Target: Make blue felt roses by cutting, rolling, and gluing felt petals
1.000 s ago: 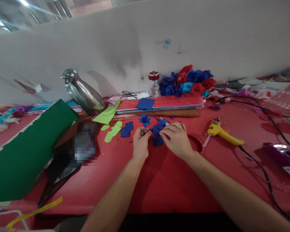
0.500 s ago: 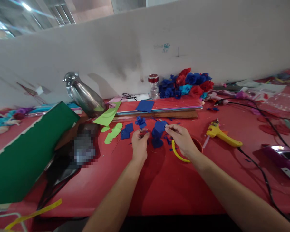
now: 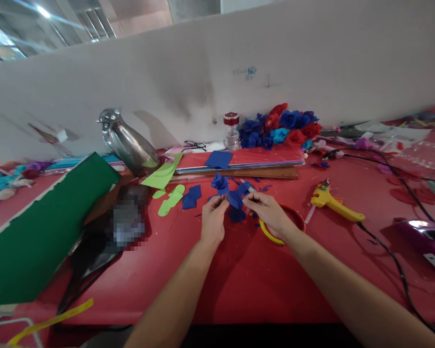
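Observation:
Between my two hands is a small blue petal-shaped piece (image 3: 235,199), likely paper. My left hand (image 3: 213,217) pinches its left edge with thumb and fingertips. At its right edge, my right hand (image 3: 270,212) is closed in a pinch. More blue cut pieces (image 3: 237,215) lie on the table just below it. A crumpled blue flower (image 3: 220,182) sits behind my left fingertips. Left of that hand are blue squares (image 3: 192,197) and light green rounded cutouts (image 3: 172,199). A roll of yellow tape or ring (image 3: 271,234) lies partly under my right hand.
A yellow glue gun (image 3: 335,205) with a cord lies to the right. At the back stand a steel jug (image 3: 130,145), a red-lidded jar (image 3: 232,133) and a heap of red and blue flowers (image 3: 282,125). A green board (image 3: 50,232) leans at the left.
My left hand has moved up and right to take the petal's left edge. My right hand has lowered slightly with the petal, which is now held between both hands.

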`<state>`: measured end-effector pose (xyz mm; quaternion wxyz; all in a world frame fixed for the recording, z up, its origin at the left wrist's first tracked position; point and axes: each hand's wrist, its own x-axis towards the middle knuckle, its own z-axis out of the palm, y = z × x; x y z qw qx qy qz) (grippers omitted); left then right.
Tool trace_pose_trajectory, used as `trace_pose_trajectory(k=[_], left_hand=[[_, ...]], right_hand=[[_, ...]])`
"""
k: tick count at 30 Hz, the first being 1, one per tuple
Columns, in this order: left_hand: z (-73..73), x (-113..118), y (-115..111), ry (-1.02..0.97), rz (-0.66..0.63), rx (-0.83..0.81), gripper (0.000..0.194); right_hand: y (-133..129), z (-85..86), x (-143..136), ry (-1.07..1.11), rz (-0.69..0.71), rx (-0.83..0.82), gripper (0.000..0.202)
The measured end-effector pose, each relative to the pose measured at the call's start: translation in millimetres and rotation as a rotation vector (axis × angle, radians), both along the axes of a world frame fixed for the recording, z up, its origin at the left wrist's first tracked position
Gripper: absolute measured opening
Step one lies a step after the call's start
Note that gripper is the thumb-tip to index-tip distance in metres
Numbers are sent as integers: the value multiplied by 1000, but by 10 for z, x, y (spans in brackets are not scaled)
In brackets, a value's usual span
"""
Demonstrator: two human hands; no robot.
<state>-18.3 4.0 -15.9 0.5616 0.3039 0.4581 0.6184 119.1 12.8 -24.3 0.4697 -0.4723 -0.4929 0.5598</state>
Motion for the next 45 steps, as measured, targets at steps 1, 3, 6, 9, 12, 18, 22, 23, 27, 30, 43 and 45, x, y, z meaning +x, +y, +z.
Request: trace_pose_trajectory(k=[1, 3, 6, 9, 12, 18, 22, 23, 27, 30, 43, 45], left_hand=[[8, -3, -2, -3, 8, -2, 13], [11, -15, 0, -2, 43, -7, 14], [0, -30, 8, 6, 70, -14, 23], [-9, -28, 10, 4, 51, -16, 31], [-17, -18, 2, 40, 15, -12, 31], [-62, -21, -1, 70, -25, -35, 22], [-67, -18, 5, 50, -33, -56, 22], [-63, -15, 5, 49, -31, -59, 23], [-60, -5, 3, 53, -51, -49, 23], [-85, -2, 6, 86, -56, -26, 21], [-130, -18, 7, 118, -33, 47, 21], [-126, -21, 6, 128, -23, 54, 18]], right_hand=[[1, -10, -3, -14, -5, 9, 28], [5, -27, -8, -42, -12, 24, 27], [12, -47, -14, -60, -21, 36, 27], [17, -63, -22, -61, -39, 32, 28], [20, -77, -28, -82, -42, 31, 29], [20, -47, -28, -73, -36, 55, 29], [6, -6, -33, -70, -4, 76, 32], [4, -7, -37, -76, 3, 81, 33], [17, -62, -53, -85, 3, 110, 31], [36, -117, -52, -110, 2, 161, 24], [15, -70, -19, -173, -82, 172, 21], [16, -70, -16, -178, -87, 173, 20]])
